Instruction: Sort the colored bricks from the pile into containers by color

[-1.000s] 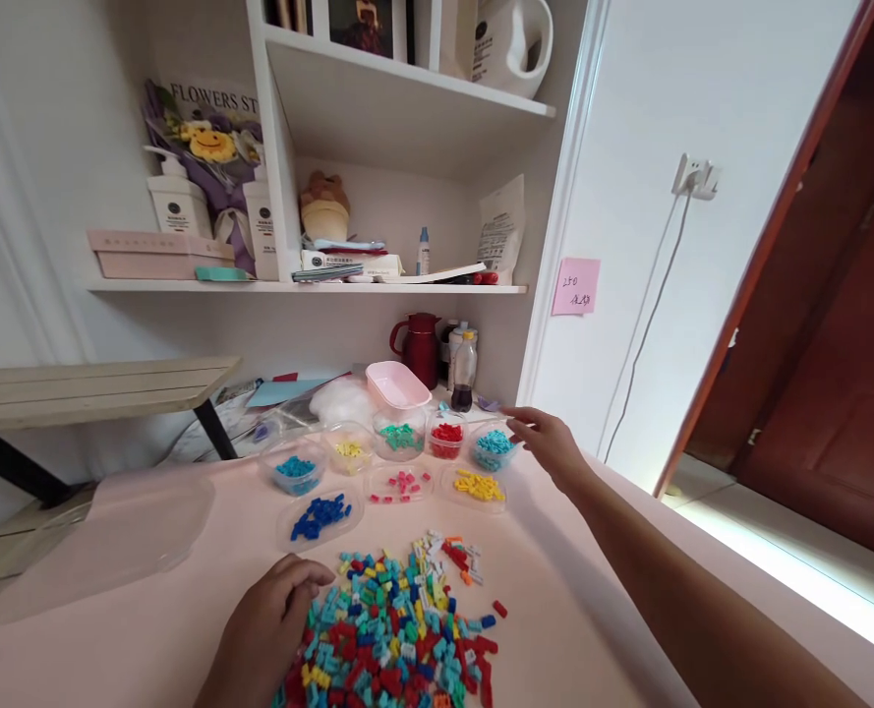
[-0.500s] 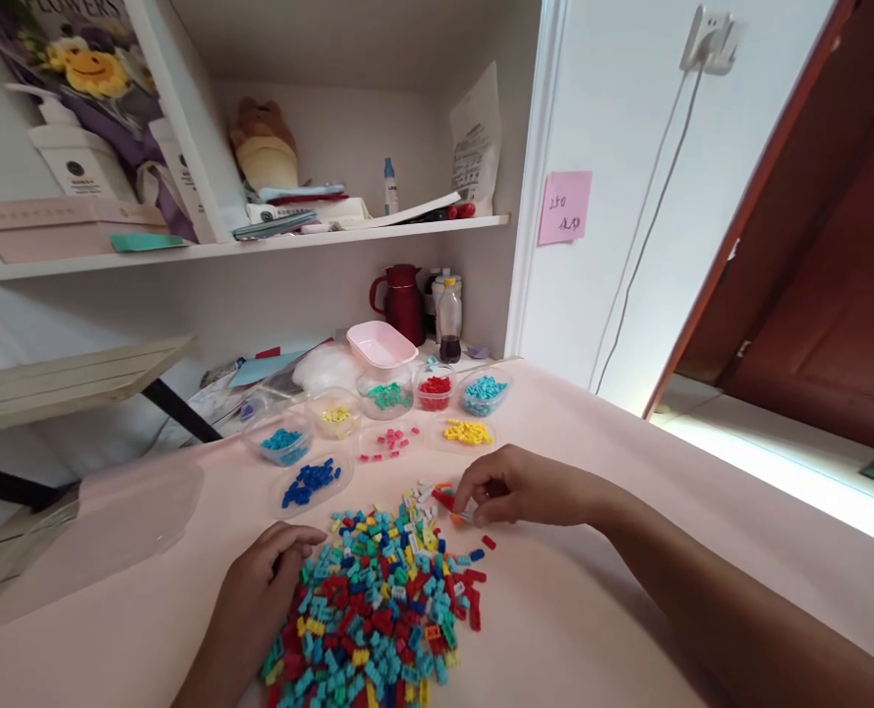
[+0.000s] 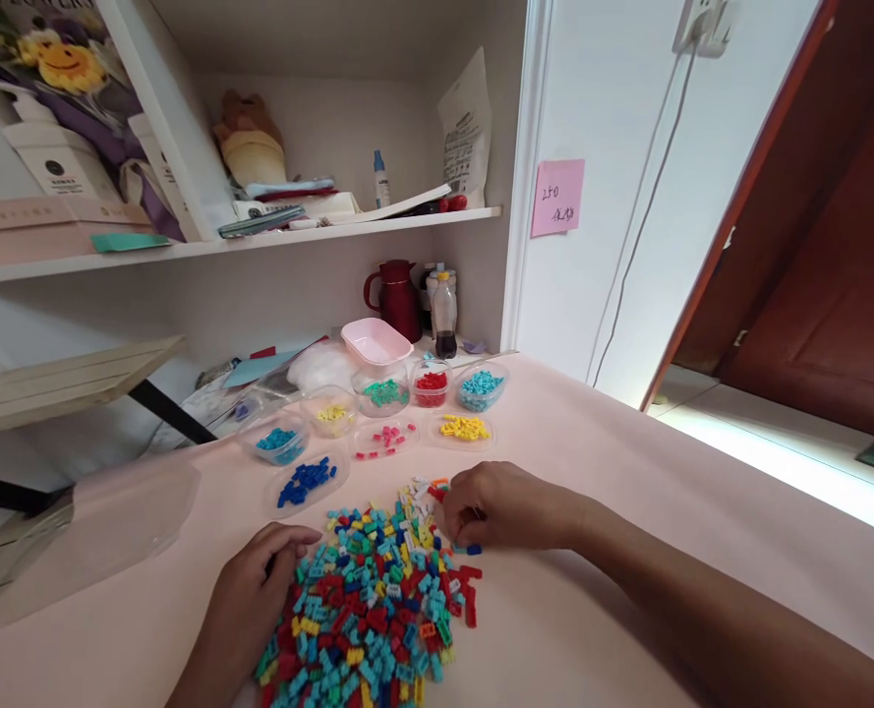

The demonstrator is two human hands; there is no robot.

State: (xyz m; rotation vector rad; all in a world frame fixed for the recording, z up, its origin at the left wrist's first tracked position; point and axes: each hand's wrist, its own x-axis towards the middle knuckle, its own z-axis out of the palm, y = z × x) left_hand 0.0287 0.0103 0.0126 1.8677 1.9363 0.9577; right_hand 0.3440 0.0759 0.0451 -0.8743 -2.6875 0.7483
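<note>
Head view: left hand (image 3: pixel 260 580) and right hand (image 3: pixel 506 506) curl half-closed at mixed bricks (image 3: pixel 378 610), any hold hidden, brick-holding tubs (image 3: pixel 431 401) beyond.

A pale pink surface (image 3: pixel 554 610) bears a heap of mixed small building bricks (image 3: pixel 370 610), a clear plastic lid (image 3: pixel 127 511) on its left, and, behind the heap, clear tubs and shallow lids of bricks grouped by colour, including red bricks (image 3: pixel 432 383) and yellow bricks (image 3: pixel 464 428).
</note>
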